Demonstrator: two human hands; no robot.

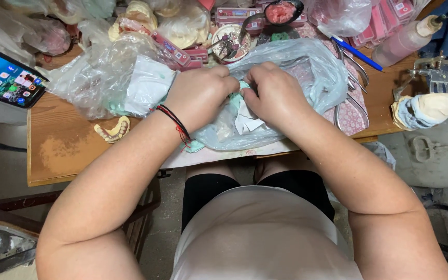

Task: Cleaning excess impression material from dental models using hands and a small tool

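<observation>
- The pale blue plastic bag [307,78] lies at the middle of the frame on the wooden surface [63,150], its long axis running left to right, its mouth under both hands.
- The left hand [200,96] is curled closed, pinching the bag's bunched edge beside a greenish item inside.
- The right hand [273,93] meets it knuckle to knuckle, fingers closed on the same bunched plastic; a folded white paper [247,122] shows just below it. Both hands are equally near.
- Left of centre sits a clear bag [105,78]; a denture [112,130] lies below it, a phone [9,78] at the far left.
- Pliers [351,78] and a blue pen [356,53] crowd the bag's right side.
</observation>
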